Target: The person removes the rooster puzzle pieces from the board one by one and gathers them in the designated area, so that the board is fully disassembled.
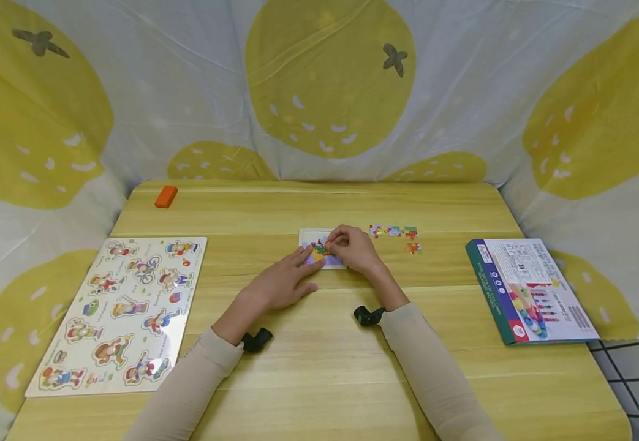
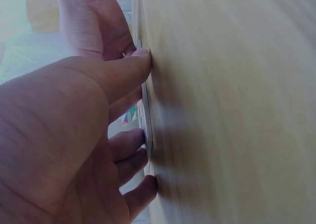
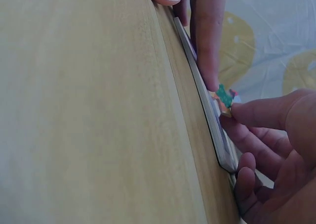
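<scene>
A small jigsaw puzzle in a pale tray (image 1: 306, 233) lies flat at the middle of the table, partly covered by both hands. My left hand (image 1: 280, 282) rests at its lower left, fingers spread over the tray and the assembled part, thumb on the near side. In the right wrist view, my right hand (image 3: 279, 145) pinches a colourful jigsaw piece (image 3: 223, 96) with green on it, tilted up over the tray. Just right of the tray lie several loose jigsaw pieces (image 1: 394, 231), apart from both hands.
On the left lies a wooden board (image 1: 192, 257) with cartoon figures. An orange block (image 1: 166, 196) sits at the back left of the wooden table (image 1: 319, 367). A flat game box (image 1: 534, 291) lies on the right. A lemon-patterned cloth (image 1: 330, 79) hangs behind.
</scene>
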The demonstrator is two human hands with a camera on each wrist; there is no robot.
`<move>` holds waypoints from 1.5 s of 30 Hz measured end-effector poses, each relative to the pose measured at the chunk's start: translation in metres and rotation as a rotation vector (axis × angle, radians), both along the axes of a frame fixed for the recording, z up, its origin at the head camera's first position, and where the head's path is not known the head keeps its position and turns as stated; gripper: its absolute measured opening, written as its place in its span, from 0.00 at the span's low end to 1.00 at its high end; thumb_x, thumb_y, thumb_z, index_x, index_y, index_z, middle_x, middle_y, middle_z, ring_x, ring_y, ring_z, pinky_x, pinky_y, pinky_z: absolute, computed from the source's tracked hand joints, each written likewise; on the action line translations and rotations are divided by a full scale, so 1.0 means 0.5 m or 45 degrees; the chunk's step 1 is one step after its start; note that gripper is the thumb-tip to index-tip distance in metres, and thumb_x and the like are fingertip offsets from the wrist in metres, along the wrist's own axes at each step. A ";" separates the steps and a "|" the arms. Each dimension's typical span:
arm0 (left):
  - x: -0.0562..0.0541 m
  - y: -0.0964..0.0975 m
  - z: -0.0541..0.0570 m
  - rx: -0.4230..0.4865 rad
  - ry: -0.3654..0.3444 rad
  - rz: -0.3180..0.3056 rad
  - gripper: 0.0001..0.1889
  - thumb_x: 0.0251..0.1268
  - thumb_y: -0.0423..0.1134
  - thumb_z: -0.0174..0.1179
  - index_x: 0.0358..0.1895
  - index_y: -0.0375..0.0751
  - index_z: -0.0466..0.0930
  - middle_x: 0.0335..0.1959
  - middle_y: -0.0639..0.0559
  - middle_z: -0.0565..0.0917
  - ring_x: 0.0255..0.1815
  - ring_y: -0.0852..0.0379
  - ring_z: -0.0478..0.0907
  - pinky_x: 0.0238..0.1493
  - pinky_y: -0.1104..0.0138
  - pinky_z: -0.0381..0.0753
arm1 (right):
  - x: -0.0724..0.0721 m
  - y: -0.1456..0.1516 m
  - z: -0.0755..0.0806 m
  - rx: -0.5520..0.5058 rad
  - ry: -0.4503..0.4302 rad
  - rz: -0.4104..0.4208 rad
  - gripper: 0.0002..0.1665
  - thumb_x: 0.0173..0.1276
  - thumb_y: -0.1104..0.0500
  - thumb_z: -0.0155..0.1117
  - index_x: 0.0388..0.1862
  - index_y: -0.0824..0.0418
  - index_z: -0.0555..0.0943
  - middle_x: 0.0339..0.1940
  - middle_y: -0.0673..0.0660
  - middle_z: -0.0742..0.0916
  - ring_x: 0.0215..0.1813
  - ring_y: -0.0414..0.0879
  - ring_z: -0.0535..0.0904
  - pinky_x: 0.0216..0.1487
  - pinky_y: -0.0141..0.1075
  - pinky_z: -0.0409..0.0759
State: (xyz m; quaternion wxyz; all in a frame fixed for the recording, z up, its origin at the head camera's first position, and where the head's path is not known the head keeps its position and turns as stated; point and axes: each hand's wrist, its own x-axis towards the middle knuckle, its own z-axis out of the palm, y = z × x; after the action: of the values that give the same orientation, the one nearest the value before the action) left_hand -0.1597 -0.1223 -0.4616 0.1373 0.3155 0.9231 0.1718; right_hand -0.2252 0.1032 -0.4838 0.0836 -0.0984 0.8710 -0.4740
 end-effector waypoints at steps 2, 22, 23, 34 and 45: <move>0.000 0.000 0.000 -0.003 0.001 0.001 0.32 0.81 0.55 0.52 0.82 0.53 0.60 0.85 0.41 0.49 0.86 0.40 0.47 0.81 0.44 0.59 | 0.000 0.000 0.000 -0.027 -0.005 0.003 0.06 0.72 0.55 0.70 0.42 0.55 0.85 0.38 0.54 0.90 0.39 0.46 0.85 0.41 0.36 0.80; -0.005 0.003 0.002 -0.001 0.008 -0.007 0.32 0.81 0.54 0.52 0.82 0.53 0.59 0.86 0.42 0.48 0.86 0.41 0.46 0.82 0.46 0.58 | 0.005 0.068 0.042 -0.328 -0.099 -0.043 0.07 0.76 0.62 0.63 0.48 0.63 0.81 0.45 0.62 0.85 0.43 0.58 0.89 0.46 0.46 0.90; -0.005 0.003 0.002 0.002 0.009 -0.007 0.32 0.81 0.54 0.52 0.82 0.53 0.60 0.86 0.42 0.48 0.86 0.41 0.46 0.82 0.46 0.58 | 0.008 0.077 0.044 -0.321 -0.091 -0.048 0.07 0.76 0.61 0.63 0.48 0.63 0.81 0.45 0.61 0.85 0.43 0.58 0.89 0.47 0.47 0.89; -0.002 0.001 0.001 0.012 0.007 -0.008 0.32 0.81 0.53 0.53 0.82 0.52 0.59 0.86 0.42 0.47 0.86 0.40 0.45 0.82 0.46 0.56 | 0.028 0.179 0.052 -0.227 -0.029 -0.134 0.11 0.76 0.59 0.64 0.51 0.64 0.83 0.43 0.61 0.83 0.43 0.62 0.89 0.43 0.44 0.89; -0.002 0.000 -0.007 0.007 -0.007 0.003 0.32 0.81 0.54 0.52 0.83 0.55 0.57 0.86 0.44 0.45 0.86 0.42 0.44 0.82 0.46 0.56 | 0.032 0.249 0.036 -0.121 -0.026 -0.218 0.11 0.76 0.59 0.65 0.51 0.64 0.84 0.41 0.62 0.84 0.37 0.54 0.89 0.38 0.39 0.88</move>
State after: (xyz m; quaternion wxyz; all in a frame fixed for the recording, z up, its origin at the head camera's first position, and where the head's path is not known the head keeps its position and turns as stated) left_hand -0.1609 -0.1222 -0.4654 0.1388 0.3143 0.9226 0.1756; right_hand -0.2091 0.2276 -0.4657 0.0470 -0.0228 0.8519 -0.5211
